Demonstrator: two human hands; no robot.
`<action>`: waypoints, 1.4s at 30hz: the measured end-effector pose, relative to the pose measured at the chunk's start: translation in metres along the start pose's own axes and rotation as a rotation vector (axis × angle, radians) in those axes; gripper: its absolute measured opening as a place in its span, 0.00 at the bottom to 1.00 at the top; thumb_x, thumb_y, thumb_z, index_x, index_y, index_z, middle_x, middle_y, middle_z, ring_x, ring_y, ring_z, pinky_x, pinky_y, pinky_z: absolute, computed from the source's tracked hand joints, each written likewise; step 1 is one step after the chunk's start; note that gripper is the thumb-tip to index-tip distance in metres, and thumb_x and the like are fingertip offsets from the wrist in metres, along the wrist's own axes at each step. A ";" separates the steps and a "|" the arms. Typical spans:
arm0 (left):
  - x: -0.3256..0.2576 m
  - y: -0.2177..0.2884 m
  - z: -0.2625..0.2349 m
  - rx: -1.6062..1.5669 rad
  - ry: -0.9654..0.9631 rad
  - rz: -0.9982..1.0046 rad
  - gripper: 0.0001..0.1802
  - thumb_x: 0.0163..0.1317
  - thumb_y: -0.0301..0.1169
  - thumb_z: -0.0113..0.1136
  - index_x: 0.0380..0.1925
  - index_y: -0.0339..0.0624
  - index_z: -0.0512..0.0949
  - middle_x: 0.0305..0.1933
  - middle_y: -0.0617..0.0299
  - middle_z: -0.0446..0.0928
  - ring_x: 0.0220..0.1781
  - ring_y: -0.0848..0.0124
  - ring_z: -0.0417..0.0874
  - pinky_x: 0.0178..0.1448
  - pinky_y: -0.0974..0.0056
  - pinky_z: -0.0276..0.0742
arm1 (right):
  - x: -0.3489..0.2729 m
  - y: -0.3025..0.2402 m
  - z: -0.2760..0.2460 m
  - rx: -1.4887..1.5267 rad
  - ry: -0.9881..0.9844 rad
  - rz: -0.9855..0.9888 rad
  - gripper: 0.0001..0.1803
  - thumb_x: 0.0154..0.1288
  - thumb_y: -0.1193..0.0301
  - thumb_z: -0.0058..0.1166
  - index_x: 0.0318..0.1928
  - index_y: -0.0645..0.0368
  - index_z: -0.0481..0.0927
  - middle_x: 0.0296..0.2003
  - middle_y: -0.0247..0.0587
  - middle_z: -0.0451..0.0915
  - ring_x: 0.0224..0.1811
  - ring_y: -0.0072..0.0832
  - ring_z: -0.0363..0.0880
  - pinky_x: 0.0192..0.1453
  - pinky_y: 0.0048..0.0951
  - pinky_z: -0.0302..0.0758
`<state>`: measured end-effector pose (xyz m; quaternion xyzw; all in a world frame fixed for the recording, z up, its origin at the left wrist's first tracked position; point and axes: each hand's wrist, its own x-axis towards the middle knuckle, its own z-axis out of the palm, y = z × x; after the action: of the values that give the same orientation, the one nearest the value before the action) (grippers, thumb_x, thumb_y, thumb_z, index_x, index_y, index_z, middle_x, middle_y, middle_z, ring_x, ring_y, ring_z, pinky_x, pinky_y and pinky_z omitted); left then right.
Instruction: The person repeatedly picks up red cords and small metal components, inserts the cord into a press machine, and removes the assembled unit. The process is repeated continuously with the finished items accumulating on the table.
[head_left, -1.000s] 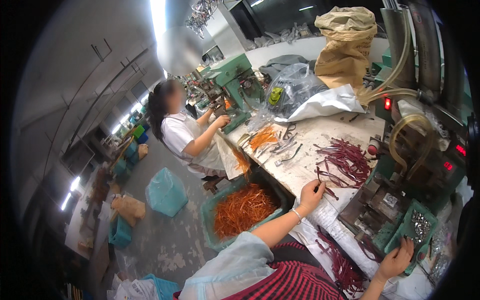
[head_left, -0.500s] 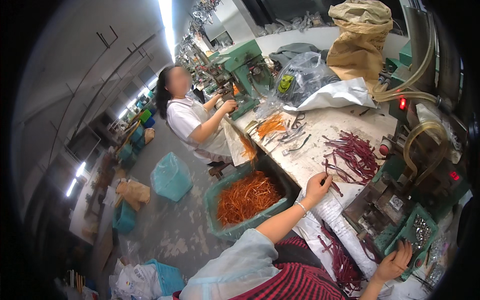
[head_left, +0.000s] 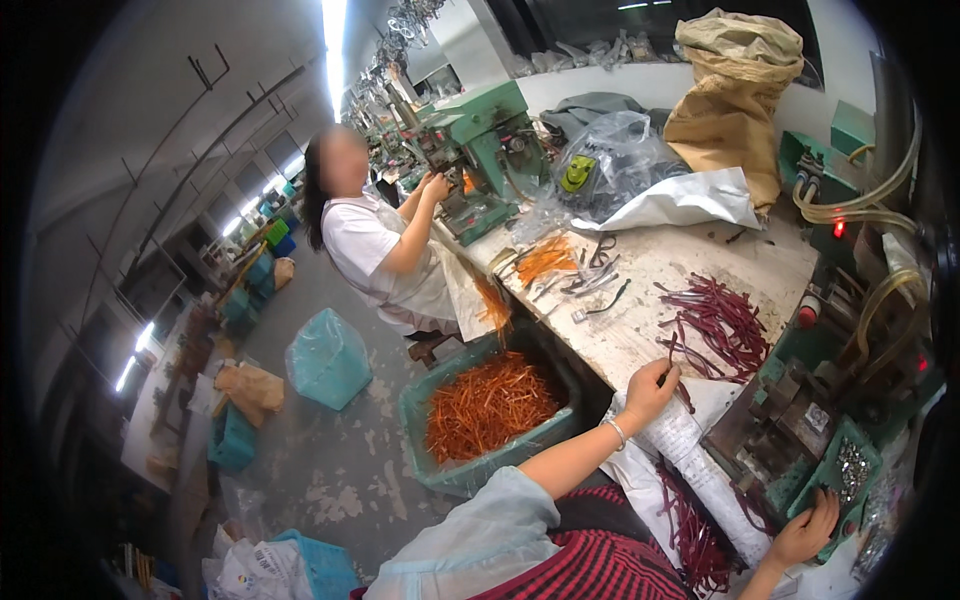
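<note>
We are pinching one dark red strip [head_left: 672,350] between the fingertips of our left hand [head_left: 648,387], at the near edge of the workbench [head_left: 690,262]. The pile of dark red strips [head_left: 722,322] is lying just beyond it. Our right hand [head_left: 808,527] is resting, fingers curled, on the rim of a small green tray [head_left: 838,475] on the green machine [head_left: 815,400]; we cannot tell whether it is gripping anything. A green crate of orange strips [head_left: 487,405] is sitting on the floor below the bench.
</note>
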<state>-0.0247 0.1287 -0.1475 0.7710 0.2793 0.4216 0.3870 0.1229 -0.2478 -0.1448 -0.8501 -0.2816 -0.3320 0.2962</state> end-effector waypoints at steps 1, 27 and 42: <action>0.000 0.002 0.000 0.017 0.005 0.014 0.15 0.69 0.34 0.60 0.26 0.34 0.76 0.21 0.54 0.73 0.23 0.66 0.75 0.31 0.61 0.68 | 0.000 0.001 0.000 0.005 0.002 0.004 0.16 0.66 0.80 0.43 0.49 0.66 0.82 0.53 0.55 0.81 0.59 0.53 0.79 0.63 0.48 0.73; -0.002 0.007 -0.007 0.050 0.039 0.048 0.14 0.67 0.34 0.60 0.27 0.34 0.75 0.24 0.47 0.72 0.26 0.54 0.74 0.33 0.57 0.69 | -0.002 0.000 -0.002 -0.017 -0.049 -0.011 0.16 0.67 0.78 0.44 0.49 0.66 0.83 0.53 0.55 0.82 0.57 0.53 0.79 0.62 0.48 0.73; -0.005 0.007 -0.019 -0.175 -0.030 -0.151 0.14 0.76 0.35 0.55 0.36 0.37 0.82 0.29 0.68 0.78 0.28 0.83 0.72 0.30 0.73 0.69 | -0.017 -0.068 -0.051 0.362 0.137 0.219 0.11 0.60 0.86 0.54 0.38 0.59 0.86 0.39 0.45 0.86 0.47 0.42 0.85 0.58 0.39 0.77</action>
<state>-0.0425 0.1281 -0.1374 0.7172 0.2928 0.4024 0.4878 0.0462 -0.2424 -0.1051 -0.7841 -0.2220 -0.2987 0.4967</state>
